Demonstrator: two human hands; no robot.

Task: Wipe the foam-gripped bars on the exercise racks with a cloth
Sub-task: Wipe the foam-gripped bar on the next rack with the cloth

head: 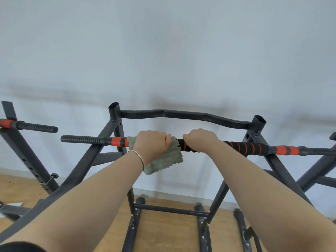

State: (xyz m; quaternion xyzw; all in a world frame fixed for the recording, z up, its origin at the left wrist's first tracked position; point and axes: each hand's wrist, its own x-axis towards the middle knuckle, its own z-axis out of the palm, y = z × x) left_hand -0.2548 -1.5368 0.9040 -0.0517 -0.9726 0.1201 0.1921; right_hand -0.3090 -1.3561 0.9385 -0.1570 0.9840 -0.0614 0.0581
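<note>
A black and orange foam-gripped bar [247, 147] runs across the black exercise rack [116, 124] at chest height. My left hand [151, 144] grips a grey-green cloth [167, 157] wrapped round the bar left of its middle; the cloth's loose end hangs below the hand. My right hand [201, 140] grips the bare foam just to the right of the cloth, almost touching the left hand. A thin bracelet sits on my left wrist.
A curved black top bar [181, 115] spans the rack behind the hands. A second rack [27, 157] with its own foam bar [34, 126] stands at the left, another frame [320, 171] at the right. Wooden floor [163, 233] lies below, a pale wall behind.
</note>
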